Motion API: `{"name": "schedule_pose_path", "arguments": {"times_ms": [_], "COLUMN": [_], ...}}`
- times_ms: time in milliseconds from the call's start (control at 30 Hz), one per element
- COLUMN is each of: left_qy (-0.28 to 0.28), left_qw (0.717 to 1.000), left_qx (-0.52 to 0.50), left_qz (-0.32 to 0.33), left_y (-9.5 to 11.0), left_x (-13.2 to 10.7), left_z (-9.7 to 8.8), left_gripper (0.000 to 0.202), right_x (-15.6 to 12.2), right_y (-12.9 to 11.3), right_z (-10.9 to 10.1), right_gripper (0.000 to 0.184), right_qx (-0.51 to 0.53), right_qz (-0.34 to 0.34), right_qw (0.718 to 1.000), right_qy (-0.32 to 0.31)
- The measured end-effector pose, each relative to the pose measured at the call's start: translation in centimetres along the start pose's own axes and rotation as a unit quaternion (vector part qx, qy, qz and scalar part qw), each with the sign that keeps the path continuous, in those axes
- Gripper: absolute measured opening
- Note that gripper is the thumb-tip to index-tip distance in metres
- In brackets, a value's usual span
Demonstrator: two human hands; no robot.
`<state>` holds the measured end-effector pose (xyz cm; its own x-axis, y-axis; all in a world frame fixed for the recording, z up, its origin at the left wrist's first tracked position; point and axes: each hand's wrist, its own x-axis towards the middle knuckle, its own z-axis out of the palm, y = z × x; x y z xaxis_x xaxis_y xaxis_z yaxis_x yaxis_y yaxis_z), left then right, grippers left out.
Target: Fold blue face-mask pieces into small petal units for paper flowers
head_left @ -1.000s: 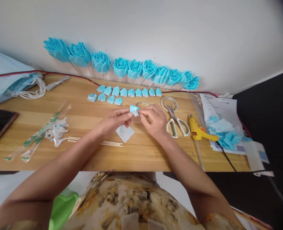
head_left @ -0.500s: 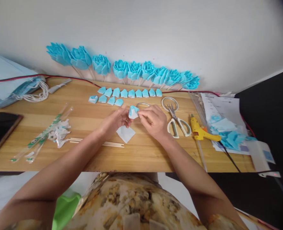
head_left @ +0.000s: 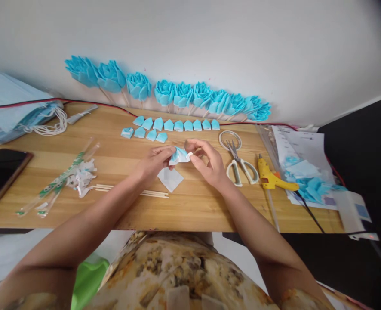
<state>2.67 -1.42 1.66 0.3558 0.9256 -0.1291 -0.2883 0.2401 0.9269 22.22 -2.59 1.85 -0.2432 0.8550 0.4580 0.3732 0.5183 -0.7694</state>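
In front of me, my left hand (head_left: 160,160) pinches a small folded piece of blue-and-white non-woven fabric (head_left: 179,156) between thumb and fingers. My right hand (head_left: 207,161) has its thumb and fingertips at the white right end of that same piece. Just below it, a pale fabric square (head_left: 171,179) lies flat on the wood. Behind the right fingertips, the edge of a ring (head_left: 185,144) shows, mostly covered. Folded blue petals (head_left: 168,125) lie in two rows beyond my hands.
Blue fabric roses (head_left: 182,94) on sticks lean against the wall. Scissors (head_left: 238,161), a tape roll (head_left: 230,140) and a yellow glue gun (head_left: 271,176) lie to the right. Wooden sticks (head_left: 154,193), scraps (head_left: 81,175) and a phone (head_left: 5,176) lie to the left.
The fabric piece has gone from a compact folded shape to a wider, more spread one showing its white side. My right fingers have opened slightly and arched over its right end.
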Motion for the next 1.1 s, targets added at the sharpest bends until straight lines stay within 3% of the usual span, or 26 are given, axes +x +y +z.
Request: {"name": "schedule_pose_path", "arguments": {"times_ms": [167,300,433,600,767,1100], "left_qy": [0.008,0.037,0.063,0.035,0.033,-0.011], "left_qw": [1.000,0.999,0.998,0.999,0.999,1.000], "left_qx": [0.012,0.022,0.010,-0.003,-0.012,0.010], "left_qz": [0.009,0.011,0.017,0.012,0.003,-0.009], "left_y": [-0.1,0.0,0.1,-0.1,-0.4,-0.5], "left_x": [0.0,0.1,0.2,0.1,0.0,-0.2], "left_z": [-0.1,0.0,0.0,0.0,0.1,0.2], "left_gripper": [0.033,0.033,0.032,0.032,0.037,0.052], "right_x": [0.1,0.1,0.1,0.0,-0.1,-0.2], "right_y": [0.8,1.1,1.6,2.2,1.9,2.1], "right_z": [0.0,-0.2,-0.1,0.1,0.8,1.2], "right_gripper": [0.047,0.051,0.052,0.046,0.056,0.046], "right_qx": [0.123,0.178,0.213,0.229,0.287,0.230], "right_qz": [0.102,0.121,0.124,0.183,0.171,0.174], "right_qw": [0.985,0.974,0.967,0.956,0.939,0.957], "right_qy": [-0.060,-0.076,-0.058,-0.032,-0.084,-0.020]}}
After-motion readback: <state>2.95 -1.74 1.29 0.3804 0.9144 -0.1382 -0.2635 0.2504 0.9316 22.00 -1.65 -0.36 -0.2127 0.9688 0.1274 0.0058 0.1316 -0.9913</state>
